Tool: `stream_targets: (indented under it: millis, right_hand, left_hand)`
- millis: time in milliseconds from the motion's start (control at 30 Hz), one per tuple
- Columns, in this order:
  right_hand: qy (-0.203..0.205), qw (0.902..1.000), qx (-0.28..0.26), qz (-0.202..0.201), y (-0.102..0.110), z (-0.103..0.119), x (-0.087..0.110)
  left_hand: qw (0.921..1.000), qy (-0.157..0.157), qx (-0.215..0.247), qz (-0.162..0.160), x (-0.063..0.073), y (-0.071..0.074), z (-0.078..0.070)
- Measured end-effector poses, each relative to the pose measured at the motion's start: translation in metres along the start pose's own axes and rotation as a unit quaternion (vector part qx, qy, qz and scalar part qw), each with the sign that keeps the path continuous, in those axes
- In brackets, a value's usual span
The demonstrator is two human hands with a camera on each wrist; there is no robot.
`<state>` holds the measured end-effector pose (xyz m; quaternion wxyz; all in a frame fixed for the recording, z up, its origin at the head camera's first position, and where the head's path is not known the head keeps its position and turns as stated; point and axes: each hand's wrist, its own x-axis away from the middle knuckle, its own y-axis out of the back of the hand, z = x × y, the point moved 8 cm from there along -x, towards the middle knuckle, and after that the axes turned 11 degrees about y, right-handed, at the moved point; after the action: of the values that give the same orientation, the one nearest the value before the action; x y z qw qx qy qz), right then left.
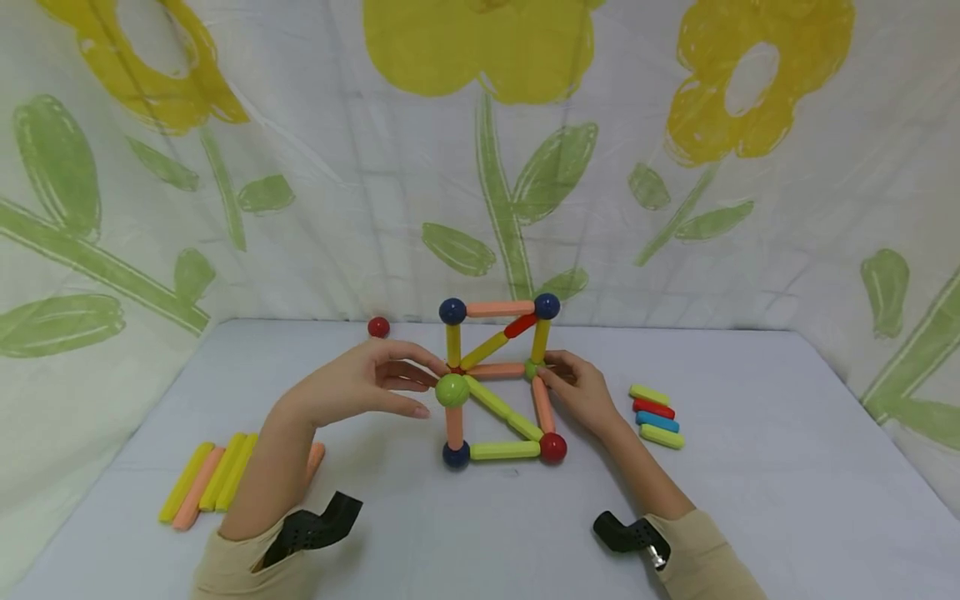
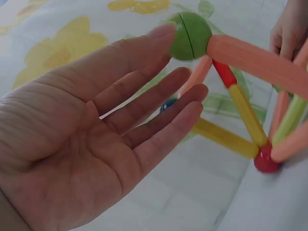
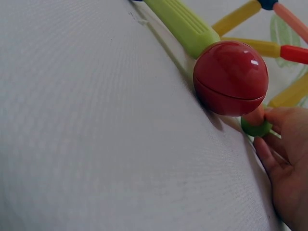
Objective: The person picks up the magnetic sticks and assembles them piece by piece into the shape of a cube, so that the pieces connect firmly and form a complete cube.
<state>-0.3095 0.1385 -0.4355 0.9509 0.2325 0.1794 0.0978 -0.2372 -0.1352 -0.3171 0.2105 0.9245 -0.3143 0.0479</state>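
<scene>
A frame of magnetic sticks [image 1: 504, 451] and balls stands mid-table. Dark blue balls [image 1: 452, 311] top its back, joined by a pink stick [image 1: 498, 309]; a diagonal of yellow and red sticks [image 1: 486, 350] runs below. My left hand [image 1: 356, 383] is at its left, fingers extended and spread, one fingertip right at the large green ball [image 2: 190, 36]. Behind that ball a red ball [image 2: 267, 158] is mostly hidden in the head view. On the other side my right hand [image 1: 583, 387] pinches the smaller green ball [image 3: 256, 126]. A red ball [image 3: 231, 78] forms the near right corner.
Yellow and pink sticks [image 1: 197, 479] lie at the left, partly behind the left forearm. Several short sticks [image 1: 656, 421] in green, red and blue lie at the right. A loose red ball [image 1: 378, 327] sits by the back edge, before a flower-printed curtain [image 1: 322, 167].
</scene>
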Motion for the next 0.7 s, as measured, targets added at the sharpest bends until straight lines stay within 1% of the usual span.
stream_targets:
  millis: [133, 233, 333, 500, 700]
  right_hand:
    - [0.001, 1.0000, -0.002, -0.002, -0.001, 0.001, 0.000]
    - [0.005, 1.0000, 0.000, -0.004, -0.001, 0.002, 0.000]
    - [0.006, 1.0000, 0.003, -0.004, -0.001, 0.002, 0.000]
    - [0.006, 0.9999, 0.007, -0.007, 0.000, 0.002, 0.001]
    - [0.007, 0.9999, 0.002, -0.007, 0.001, 0.003, 0.001]
  left_hand:
    - [0.9995, 0.018, 0.003, -0.025, 0.015, 0.012, 0.016]
    - [0.9976, 0.041, 0.017, -0.053, 0.030, 0.020, 0.030]
    - [0.9946, 0.056, 0.026, -0.084, 0.046, 0.026, 0.043]
    - [0.9849, 0.086, 0.012, -0.150, 0.070, 0.031, 0.065]
    - [0.9687, 0.121, 0.008, -0.216, 0.096, 0.025, 0.092]
